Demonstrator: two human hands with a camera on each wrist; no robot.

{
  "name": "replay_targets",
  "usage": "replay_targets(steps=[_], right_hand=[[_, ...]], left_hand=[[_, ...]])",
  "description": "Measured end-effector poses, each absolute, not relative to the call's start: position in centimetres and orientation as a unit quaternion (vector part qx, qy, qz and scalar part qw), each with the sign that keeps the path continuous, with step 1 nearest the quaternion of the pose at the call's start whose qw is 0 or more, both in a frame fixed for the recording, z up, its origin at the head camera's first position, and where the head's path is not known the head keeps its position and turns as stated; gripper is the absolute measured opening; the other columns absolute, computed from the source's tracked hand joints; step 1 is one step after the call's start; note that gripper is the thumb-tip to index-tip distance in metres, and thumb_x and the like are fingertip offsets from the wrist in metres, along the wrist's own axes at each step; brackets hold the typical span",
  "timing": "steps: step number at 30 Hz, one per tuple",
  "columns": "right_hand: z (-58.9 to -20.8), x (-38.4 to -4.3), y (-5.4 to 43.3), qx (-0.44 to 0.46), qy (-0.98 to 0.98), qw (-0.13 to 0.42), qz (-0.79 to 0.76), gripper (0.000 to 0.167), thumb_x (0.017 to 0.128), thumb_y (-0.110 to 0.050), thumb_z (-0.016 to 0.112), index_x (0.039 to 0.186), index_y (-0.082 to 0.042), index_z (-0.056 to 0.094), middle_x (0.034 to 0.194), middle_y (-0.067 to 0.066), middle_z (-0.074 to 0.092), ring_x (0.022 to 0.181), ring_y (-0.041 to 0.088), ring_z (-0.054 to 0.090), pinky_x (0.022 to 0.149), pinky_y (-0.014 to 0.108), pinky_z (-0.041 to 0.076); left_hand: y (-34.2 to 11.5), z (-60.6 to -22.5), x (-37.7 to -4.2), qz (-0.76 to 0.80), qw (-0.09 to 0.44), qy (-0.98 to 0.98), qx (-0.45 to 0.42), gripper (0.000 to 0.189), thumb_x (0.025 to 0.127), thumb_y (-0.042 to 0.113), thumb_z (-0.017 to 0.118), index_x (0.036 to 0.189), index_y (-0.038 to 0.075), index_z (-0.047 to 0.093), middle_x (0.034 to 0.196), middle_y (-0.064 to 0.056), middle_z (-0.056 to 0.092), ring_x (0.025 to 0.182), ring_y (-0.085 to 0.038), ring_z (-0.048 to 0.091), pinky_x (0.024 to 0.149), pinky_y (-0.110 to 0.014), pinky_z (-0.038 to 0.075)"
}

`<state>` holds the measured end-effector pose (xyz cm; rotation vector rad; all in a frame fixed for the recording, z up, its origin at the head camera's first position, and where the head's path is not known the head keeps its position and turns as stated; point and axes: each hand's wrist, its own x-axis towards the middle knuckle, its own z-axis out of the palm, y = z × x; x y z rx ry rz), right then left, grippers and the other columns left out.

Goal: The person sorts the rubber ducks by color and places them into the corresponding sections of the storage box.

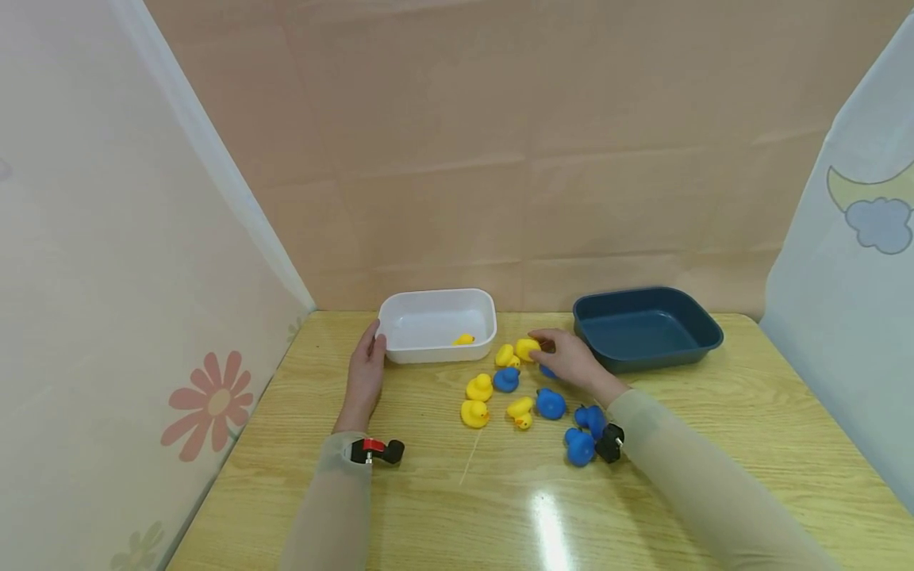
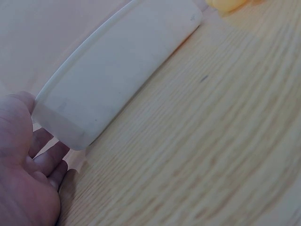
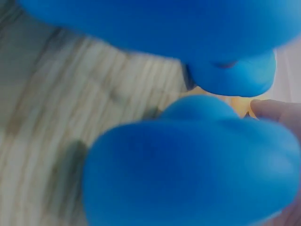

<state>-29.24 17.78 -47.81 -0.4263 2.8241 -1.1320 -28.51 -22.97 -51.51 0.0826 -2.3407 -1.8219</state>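
Against the left end of a white plastic bin point(image 1: 437, 355) rests my left hand point(image 1: 367, 369), its thumb by the front corner and its fingers along the outer wall. That wall point(image 2: 113, 80) fills much of the left wrist view. My right hand point(image 1: 567, 357) pinches a yellow rubber duck point(image 1: 527, 350) at the far side of the duck group. One yellow duck point(image 1: 464, 339) lies inside the white bin. Beneath the right hand, a blue duck point(image 1: 547, 371) is partly hidden. Large blurred blue ducks point(image 3: 188, 174) cover most of the right wrist view, with only fingertips showing beyond.
A dark blue bin point(image 1: 646, 361) stands at the back right. Several yellow ducks point(image 1: 475, 413) and blue ducks point(image 1: 551, 404) lie about the middle of the wooden table point(image 1: 443, 500). Light cloth hangs on both sides, and a tan backdrop point(image 1: 528, 159) rises behind the bins.
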Motion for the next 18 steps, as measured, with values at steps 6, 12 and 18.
replay_targets(steps=[6,12,18], right_hand=[[-47.0,-29.1,17.5,-0.126,0.918,0.021,-0.376,0.049,0.111,-0.024,0.070,0.154,-0.002,0.062,0.148,0.020,0.066,0.129,0.040,0.065,0.107,0.057,0.056],[-46.1,-28.7,17.0,-0.121,0.914,0.001,-0.388,0.050,0.111,-0.024,0.071,0.156,-0.005,0.061,0.154,0.019,0.061,0.132,0.039,0.064,0.108,0.057,0.057],[-45.2,-28.6,16.5,-0.122,0.911,-0.021,-0.393,0.051,0.109,-0.024,0.074,0.155,-0.004,0.062,0.150,0.020,0.063,0.130,0.039,0.066,0.105,0.057,0.059]], left_hand=[[-23.1,-51.5,-28.5,-0.609,0.084,-0.788,0.027,0.064,0.118,0.052,0.045,0.174,0.023,0.036,0.178,-0.002,0.036,0.163,-0.025,0.034,0.132,-0.048,0.031],[-23.1,-51.5,-28.6,-0.613,0.085,-0.785,0.028,0.063,0.119,0.050,0.045,0.174,0.022,0.037,0.178,-0.003,0.036,0.163,-0.025,0.034,0.132,-0.047,0.031],[-23.0,-51.5,-28.6,-0.615,0.086,-0.783,0.031,0.059,0.120,0.046,0.046,0.174,0.023,0.038,0.177,-0.003,0.036,0.162,-0.025,0.035,0.131,-0.047,0.032]])
